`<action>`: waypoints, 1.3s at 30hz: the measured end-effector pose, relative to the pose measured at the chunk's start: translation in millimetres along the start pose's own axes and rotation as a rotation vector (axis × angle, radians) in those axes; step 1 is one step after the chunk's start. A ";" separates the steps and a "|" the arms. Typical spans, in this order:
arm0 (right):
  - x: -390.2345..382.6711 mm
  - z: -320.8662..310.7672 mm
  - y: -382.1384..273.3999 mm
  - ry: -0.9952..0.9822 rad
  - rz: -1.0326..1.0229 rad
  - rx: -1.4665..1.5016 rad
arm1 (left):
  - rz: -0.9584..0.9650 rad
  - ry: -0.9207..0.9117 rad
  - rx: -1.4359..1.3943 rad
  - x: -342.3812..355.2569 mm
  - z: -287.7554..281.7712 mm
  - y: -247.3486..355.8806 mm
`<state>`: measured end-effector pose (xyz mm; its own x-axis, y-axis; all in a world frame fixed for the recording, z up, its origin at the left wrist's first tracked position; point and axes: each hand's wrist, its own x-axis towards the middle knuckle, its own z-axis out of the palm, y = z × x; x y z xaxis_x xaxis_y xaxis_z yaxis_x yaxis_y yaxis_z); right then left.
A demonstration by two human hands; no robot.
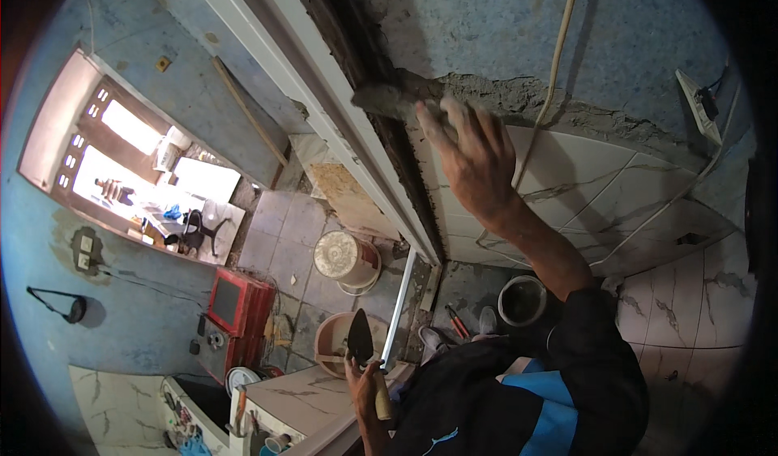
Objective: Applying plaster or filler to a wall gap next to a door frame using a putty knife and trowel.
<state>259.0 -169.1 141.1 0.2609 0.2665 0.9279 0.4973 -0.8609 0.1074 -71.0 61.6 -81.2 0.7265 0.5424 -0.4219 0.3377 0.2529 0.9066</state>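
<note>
A trowel with a dark pointed blade (360, 338) and a pale handle is gripped in my left hand (366, 393), low in the view, blade upward. My right hand (480, 160) is raised to the wall, fingers bent and somewhat apart, their tips smeared grey. Those fingertips are at a rough strip of grey mortar (519, 99) above the white veined wall tiles (559, 182). Just left of them a grey lump (382, 99) bridges toward the white door frame (320, 107); whether the fingers touch it I cannot tell.
A pale cable (559, 42) hangs across the mortar strip. By my feet stand a round bucket (523, 300) and red-handled pliers (458, 324). Beyond the frame are a lidded bucket (347, 259), a basin (331, 338) and a red cabinet (243, 302). A loose switch plate (698, 106) hangs at right.
</note>
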 end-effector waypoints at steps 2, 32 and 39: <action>-22.5 2.7 -2.2 -0.058 0.020 0.020 | -0.006 0.029 0.000 -4.1 1.1 3.3; -155.1 41.8 -11.6 -0.274 0.263 0.215 | -0.013 0.107 0.099 -37.9 24.3 22.6; -79.0 32.0 -16.8 -0.015 0.269 0.266 | -0.014 0.022 0.132 -36.7 17.8 1.8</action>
<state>256.5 -161.8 54.5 0.4223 0.0539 0.9048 0.6061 -0.7590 -0.2377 -86.4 27.9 -64.1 0.7083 0.5572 -0.4333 0.4250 0.1535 0.8921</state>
